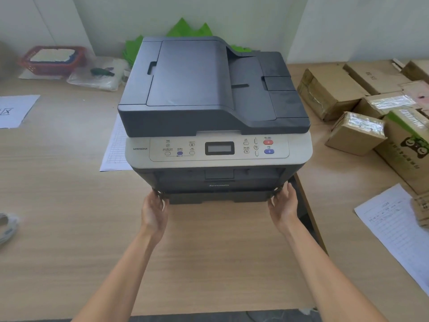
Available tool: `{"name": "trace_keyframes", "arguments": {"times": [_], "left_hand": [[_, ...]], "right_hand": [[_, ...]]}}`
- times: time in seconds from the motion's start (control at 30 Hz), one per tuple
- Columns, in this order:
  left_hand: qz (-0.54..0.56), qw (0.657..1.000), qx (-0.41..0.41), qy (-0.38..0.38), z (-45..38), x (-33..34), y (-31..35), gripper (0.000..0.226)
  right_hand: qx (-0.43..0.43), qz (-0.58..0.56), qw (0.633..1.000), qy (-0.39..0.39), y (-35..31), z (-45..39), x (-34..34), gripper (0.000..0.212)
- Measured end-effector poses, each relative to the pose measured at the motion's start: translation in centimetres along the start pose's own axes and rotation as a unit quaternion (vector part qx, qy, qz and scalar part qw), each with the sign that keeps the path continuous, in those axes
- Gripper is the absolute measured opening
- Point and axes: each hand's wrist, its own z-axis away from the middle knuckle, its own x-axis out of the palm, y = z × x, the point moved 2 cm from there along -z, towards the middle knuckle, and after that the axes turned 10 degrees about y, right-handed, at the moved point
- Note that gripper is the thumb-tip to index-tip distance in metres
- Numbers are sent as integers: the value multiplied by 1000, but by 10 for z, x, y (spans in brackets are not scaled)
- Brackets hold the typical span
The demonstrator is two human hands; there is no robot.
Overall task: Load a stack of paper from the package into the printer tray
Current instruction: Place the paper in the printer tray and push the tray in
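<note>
A dark grey and beige printer point(213, 94) stands in the middle of the wooden desk point(58, 182). Its paper tray point(218, 197) sits at the bottom front, nearly flush with the body. My left hand point(154, 212) grips the tray's left front corner, fingers curled against it. My right hand point(284, 205) grips the tray's right front corner the same way. I see no paper package that I can tell apart from the other boxes.
Several taped cardboard boxes point(348, 96) crowd the right side. A printed sheet point(394, 228) lies at the near right. A gridded sheet point(116, 147) pokes out under the printer's left side. A red basket point(53, 59) and a plastic bag point(97, 74) sit at the back left.
</note>
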Motion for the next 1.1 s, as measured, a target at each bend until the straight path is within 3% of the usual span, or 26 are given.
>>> {"name": "trace_keyframes", "arguments": {"times": [0.27,0.53,0.77,0.97,1.1], "left_hand": [[-18,999,-4,30,-10,7,0,18],[27,999,-31,31,1,-3,6,24],[-59,998,-21,-10,51,-15,3,45],[-213,972,23,-100,108,-19,-5,49],[-279,945,95,-140,154,-19,2,66]], "right_hand": [[0,-28,999,15,-1,-6,12,50],[-9,88,996,17,-13,5,-6,50],[27,72,997,5,-3,54,-22,48],[-57,213,972,-79,-3,105,-35,59],[-127,297,936,-141,-16,151,-39,62]]}}
